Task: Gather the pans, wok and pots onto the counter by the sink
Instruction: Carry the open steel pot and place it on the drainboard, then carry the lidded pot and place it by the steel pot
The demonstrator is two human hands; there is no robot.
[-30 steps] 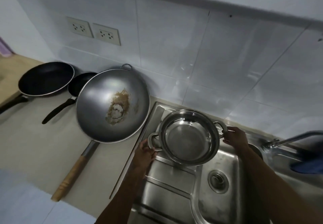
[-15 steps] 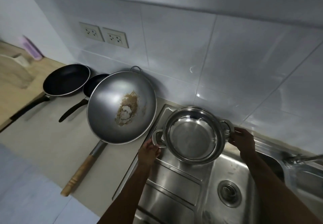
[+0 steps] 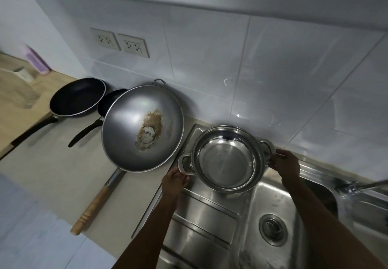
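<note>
**Inspector A:** Over the ribbed drainboard [image 3: 201, 212] of the steel sink, a stainless pot [image 3: 227, 159] sat mouth-up, tipped a little toward the camera, its two loop handles in line from lower left to upper right. The left hand [image 3: 174, 181] was closed on the near-left handle, the right hand [image 3: 286, 167] on the far-right one.

**Inspector B:** And the other cookware?

**Inspector A:** On the counter [image 3: 52, 174] to the left, the wok [image 3: 142, 128] leaned toward the tiled wall, its wooden handle pointing down-left toward the counter edge. Beyond it lay a small black frying pan [image 3: 109, 102] and a larger black frying pan [image 3: 77, 98], both handles also aimed down-left.

**Inspector B:** Clearance?

**Inspector A:** The pot's rim stood just beside the wok's rim; I could not tell whether they touched. The sink basin [image 3: 273, 226] lay open to the right.

**Inspector B:** Obstructions to view?

**Inspector A:** The wok hid most of the small pan. The faucet [image 3: 361, 185] was cut off at the right edge. I could not tell whether the pot rested on the drainboard.
</note>
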